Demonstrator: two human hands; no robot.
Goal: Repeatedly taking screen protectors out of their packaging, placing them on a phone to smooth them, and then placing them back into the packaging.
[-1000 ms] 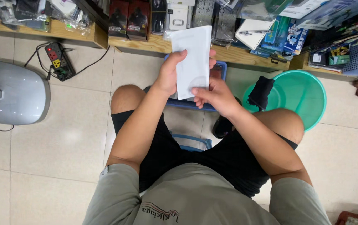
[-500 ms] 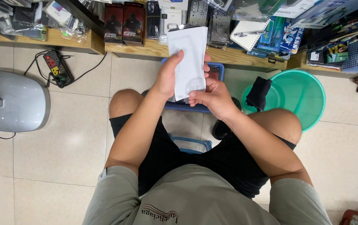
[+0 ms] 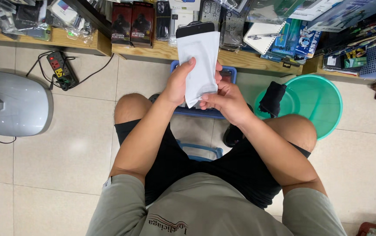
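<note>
I sit with both hands raised in front of me. My left hand grips a white flat pouch along its left edge, thumb across the front. A dark flat item, like a phone case or phone, sticks out of the pouch's top end. My right hand pinches the pouch's lower right corner from below. The pouch stands nearly upright, above a blue plastic basket on the floor between my knees.
A low wooden shelf loaded with packaged phone accessories runs across the top. A green plastic basin with a black cloth sits at right. A grey fan base and a power strip lie at left on the tiled floor.
The dark item now shows out of the pouch's top end, where only white showed before. My right hand has slid down to the lower corner.
</note>
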